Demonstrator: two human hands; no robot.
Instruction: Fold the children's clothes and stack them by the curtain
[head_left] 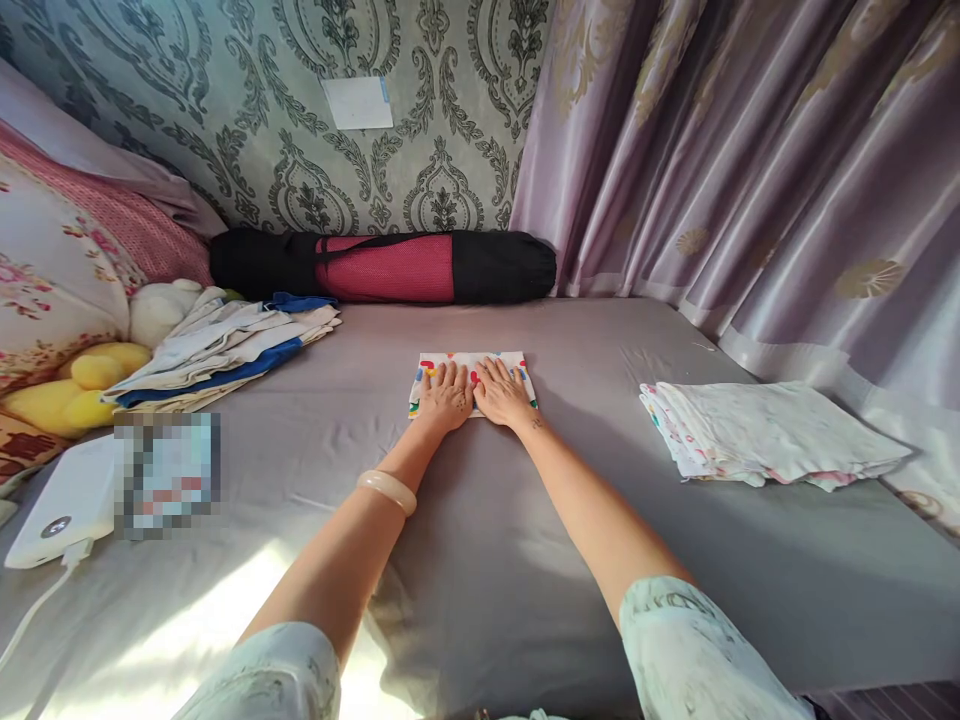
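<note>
A small folded cloth (pixel 471 360), white with bright coloured spots, lies flat on the grey bed sheet (pixel 517 560). My left hand (pixel 446 395) rests palm down on its left half, fingers stretched out. Beside it, my right hand (pixel 502 390) presses flat on the right half, also with fingers extended. The two hands nearly meet at the thumbs and cover much of the cloth's middle and near edge. Neither hand grips anything.
To the right is a stack of white patterned cloths (pixel 787 430). At left lie a pile of white and blue fabric (pixel 225 350), a yellow plush toy (pixel 82 385) and a white power bank (pixel 71 500) with a cable. A black and red rolled bag (pixel 382 268) lies along the wall.
</note>
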